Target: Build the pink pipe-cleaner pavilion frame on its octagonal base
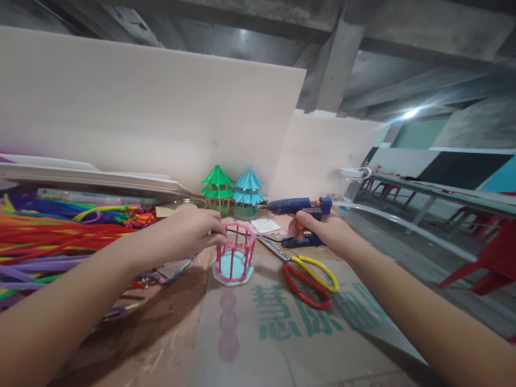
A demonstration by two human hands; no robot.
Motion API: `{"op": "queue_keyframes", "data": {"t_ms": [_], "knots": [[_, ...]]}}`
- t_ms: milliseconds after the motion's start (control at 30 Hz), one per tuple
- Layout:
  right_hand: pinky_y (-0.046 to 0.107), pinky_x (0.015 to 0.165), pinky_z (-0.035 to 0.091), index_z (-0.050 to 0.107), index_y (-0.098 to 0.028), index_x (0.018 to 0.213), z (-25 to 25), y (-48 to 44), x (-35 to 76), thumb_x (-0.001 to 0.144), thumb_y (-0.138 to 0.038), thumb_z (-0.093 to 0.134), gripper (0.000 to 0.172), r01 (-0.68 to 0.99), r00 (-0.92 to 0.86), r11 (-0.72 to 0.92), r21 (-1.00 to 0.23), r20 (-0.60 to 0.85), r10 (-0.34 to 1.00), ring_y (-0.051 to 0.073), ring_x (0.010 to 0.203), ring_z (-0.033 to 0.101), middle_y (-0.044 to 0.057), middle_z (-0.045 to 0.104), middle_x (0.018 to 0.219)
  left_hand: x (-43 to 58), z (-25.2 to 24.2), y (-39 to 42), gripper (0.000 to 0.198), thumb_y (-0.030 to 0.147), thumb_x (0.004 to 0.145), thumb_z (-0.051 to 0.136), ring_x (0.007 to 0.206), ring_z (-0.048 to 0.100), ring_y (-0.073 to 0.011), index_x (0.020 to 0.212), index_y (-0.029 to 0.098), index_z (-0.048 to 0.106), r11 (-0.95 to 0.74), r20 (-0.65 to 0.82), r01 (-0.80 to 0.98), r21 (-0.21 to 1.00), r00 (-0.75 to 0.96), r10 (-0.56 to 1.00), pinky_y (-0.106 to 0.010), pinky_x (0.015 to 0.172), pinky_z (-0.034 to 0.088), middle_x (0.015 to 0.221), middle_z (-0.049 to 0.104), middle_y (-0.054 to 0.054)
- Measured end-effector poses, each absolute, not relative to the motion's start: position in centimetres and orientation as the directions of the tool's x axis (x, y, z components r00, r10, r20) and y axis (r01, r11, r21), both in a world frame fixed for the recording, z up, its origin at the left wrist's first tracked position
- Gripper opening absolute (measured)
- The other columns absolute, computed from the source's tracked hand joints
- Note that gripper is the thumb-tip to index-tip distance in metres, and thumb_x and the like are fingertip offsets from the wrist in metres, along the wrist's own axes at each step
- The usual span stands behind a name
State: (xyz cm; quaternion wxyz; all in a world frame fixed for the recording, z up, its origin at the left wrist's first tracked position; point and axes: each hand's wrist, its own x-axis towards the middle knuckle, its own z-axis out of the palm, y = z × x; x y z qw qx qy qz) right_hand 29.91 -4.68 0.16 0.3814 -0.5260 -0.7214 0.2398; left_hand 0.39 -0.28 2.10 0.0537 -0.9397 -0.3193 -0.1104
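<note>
Curling at pink frame (231,263): left fingers (215,237), grip unclear; right fingers (307,221) clamp glue gun (291,205).

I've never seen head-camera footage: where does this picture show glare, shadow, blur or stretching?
Head view: a lamp at upper right glares with a bluish streak; shadow darkens the table below the left forearm; coloured strips at left look smeared; the nearest red chair, by the right edge, seems stretched.
</note>
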Motion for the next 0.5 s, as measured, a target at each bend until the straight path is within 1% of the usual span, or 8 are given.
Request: {"op": "queue_keyframes", "data": {"t_ms": [67, 133, 167, 200, 267, 300, 400, 500], "knots": [[0.027, 0.069, 0.049, 0.068, -0.015, 0.076, 0.1, -3.9, 29.9, 0.085, -0.062, 0.044, 0.053, 0.530, -0.128, 0.353, -0.771, 0.338, 0.932, 0.016, 0.069, 0.062, 0.008, 0.070, 0.080, 0.2, 2.5, -0.5, 0.039, 0.041, 0.095, 0.041, 0.076, 0.059, -0.0174, 0.086, 0.021, 0.073, -0.796, 0.250, 0.606, 0.007, 0.769, 0.588, -0.026, 0.067, 0.040, 0.082, 0.065, -0.004], [0.026, 0.070, 0.049, 0.068, -0.015, 0.078, 0.3, -2.8, 30.0, 0.087, -0.057, 0.045, 0.049, 0.540, -0.143, 0.355, -0.763, 0.333, 0.932, 0.016, 0.073, 0.063, 0.008, 0.071, 0.084, 0.0, 2.9, -0.6, 0.038, 0.040, 0.095, 0.039, 0.077, 0.060, -0.0175, 0.087, 0.020, 0.070, -0.790, 0.273, 0.611, 0.048, 0.753, 0.598, -0.025, 0.067, 0.041, 0.085, 0.067, -0.005], [0.025, 0.068, 0.048, 0.069, -0.015, 0.080, 0.5, -2.2, 30.0, 0.087, -0.055, 0.047, 0.046, 0.569, -0.146, 0.337, -0.750, 0.311, 0.939, 0.016, 0.074, 0.063, 0.008, 0.071, 0.085, 0.0, 3.1, -0.8, 0.035, 0.037, 0.094, 0.040, 0.077, 0.061, -0.0178, 0.086, 0.020, 0.069, -0.783, 0.287, 0.619, 0.063, 0.741, 0.608, -0.026, 0.067, 0.041, 0.086, 0.067, -0.005], [0.024, 0.064, 0.048, 0.070, -0.015, 0.082, 0.6, -1.4, 30.0, 0.086, -0.053, 0.049, 0.043, 0.608, -0.136, 0.306, -0.732, 0.284, 0.949, 0.016, 0.075, 0.063, 0.008, 0.071, 0.086, 0.0, 3.3, -0.9, 0.031, 0.035, 0.092, 0.042, 0.078, 0.061, -0.0183, 0.084, 0.019, 0.068, -0.774, 0.304, 0.629, 0.073, 0.726, 0.617, -0.026, 0.067, 0.042, 0.086, 0.068, -0.005], [0.023, 0.056, 0.045, 0.071, -0.015, 0.091, 0.7, 0.3, 30.1, 0.084, -0.049, 0.056, 0.038, 0.697, -0.057, 0.198, -0.689, 0.222, 0.973, 0.017, 0.074, 0.062, 0.008, 0.072, 0.086, 0.1, 3.6, -1.1, 0.027, 0.030, 0.090, 0.043, 0.080, 0.063, -0.0191, 0.085, 0.020, 0.067, -0.759, 0.327, 0.644, 0.097, 0.700, 0.636, -0.026, 0.067, 0.043, 0.087, 0.070, -0.005], [0.022, 0.054, 0.044, 0.071, -0.015, 0.096, 0.7, 1.2, 30.1, 0.083, -0.046, 0.059, 0.036, 0.728, -0.016, 0.152, -0.668, 0.206, 0.978, 0.017, 0.074, 0.062, 0.008, 0.072, 0.088, 0.2, 3.7, -1.2, 0.026, 0.028, 0.090, 0.043, 0.082, 0.063, -0.0193, 0.086, 0.020, 0.068, -0.754, 0.333, 0.647, 0.111, 0.691, 0.642, -0.026, 0.068, 0.044, 0.089, 0.071, -0.004], [0.022, 0.054, 0.043, 0.070, -0.014, 0.102, -0.2, 3.8, 30.3, 0.082, -0.039, 0.063, 0.033, 0.765, 0.042, 0.088, -0.638, 0.185, 0.982, 0.016, 0.073, 0.061, 0.007, 0.072, 0.085, 0.3, 3.8, -1.4, 0.028, 0.026, 0.089, 0.041, 0.084, 0.065, -0.0194, 0.090, 0.021, 0.069, -0.753, 0.343, 0.646, 0.124, 0.684, 0.644, -0.027, 0.069, 0.045, 0.092, 0.073, -0.004], [0.022, 0.055, 0.043, 0.071, -0.013, 0.099, -1.6, 5.3, 30.6, 0.085, -0.034, 0.062, 0.027, 0.805, 0.077, 0.035, -0.593, 0.162, 0.984, 0.016, 0.071, 0.061, 0.007, 0.071, 0.083, 0.2, 3.8, -1.5, 0.025, 0.024, 0.087, 0.043, 0.083, 0.066, -0.0199, 0.090, 0.022, 0.068, -0.759, 0.339, 0.642, 0.108, 0.694, 0.636, -0.028, 0.068, 0.047, 0.092, 0.073, -0.004]]}}
